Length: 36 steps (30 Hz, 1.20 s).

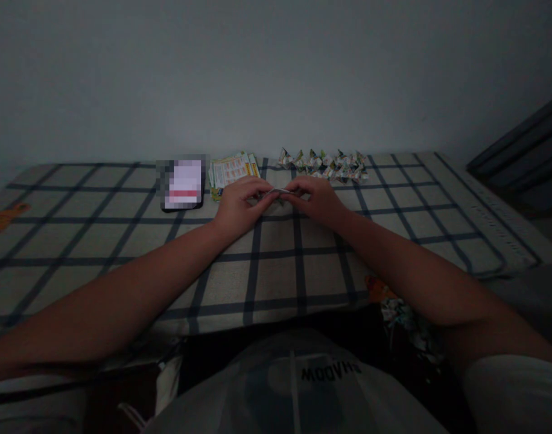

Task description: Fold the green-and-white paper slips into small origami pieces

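Over the middle of the table, my left hand [244, 203] and my right hand [320, 199] meet almost fingertip to fingertip. Between them is a small folded piece of paper [280, 190], pinched from both sides by thumbs and fingers. Its exact shape is too small and dark to tell. Just behind my left hand lies a stack of printed leaflets [233, 169], partly covered by that hand. Beyond my right hand sit several pointed folded-paper pieces [330, 164], grouped close together.
A checked cloth [276, 265] covers the table, which stands against a plain wall. Left of the leaflets lies a phone [184, 184] with a lit, blurred screen. An orange pattern [6, 218] shows at the far left. Paper scraps [409, 325] lie below the front edge.
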### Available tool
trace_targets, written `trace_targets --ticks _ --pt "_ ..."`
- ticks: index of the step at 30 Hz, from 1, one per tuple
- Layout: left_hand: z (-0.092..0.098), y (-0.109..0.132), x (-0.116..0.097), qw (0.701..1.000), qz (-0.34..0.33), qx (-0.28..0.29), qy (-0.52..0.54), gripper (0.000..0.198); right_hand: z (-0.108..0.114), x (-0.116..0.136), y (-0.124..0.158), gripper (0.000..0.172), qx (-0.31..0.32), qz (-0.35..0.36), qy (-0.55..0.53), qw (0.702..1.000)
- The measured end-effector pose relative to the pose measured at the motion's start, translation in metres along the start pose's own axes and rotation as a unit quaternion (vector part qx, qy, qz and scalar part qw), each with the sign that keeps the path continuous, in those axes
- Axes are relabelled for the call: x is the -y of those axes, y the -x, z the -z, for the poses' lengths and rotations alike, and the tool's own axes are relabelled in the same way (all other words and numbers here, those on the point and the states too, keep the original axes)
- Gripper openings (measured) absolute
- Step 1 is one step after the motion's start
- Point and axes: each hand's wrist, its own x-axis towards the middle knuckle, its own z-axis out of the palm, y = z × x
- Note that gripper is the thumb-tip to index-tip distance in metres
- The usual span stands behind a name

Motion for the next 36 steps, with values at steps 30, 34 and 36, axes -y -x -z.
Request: trace_targets --ticks 30,34,36 --pt "-0.001 0.002 0.002 0.978 0.132 -0.027 0.156 0.041 0.01 -0.002 0.002 0.015 -0.018 0.184 0.173 0.967" --pt "-0.005 0.002 0.003 0.971 0.162 0.0 0.173 0.035 0.009 0.0 0.003 0.013 -0.019 0.227 0.212 0.95" --pt "-0.006 0.002 0.004 0.974 0.156 -0.008 0.165 0.029 0.009 0.0 0.004 0.013 -0.019 0.245 0.218 0.945"
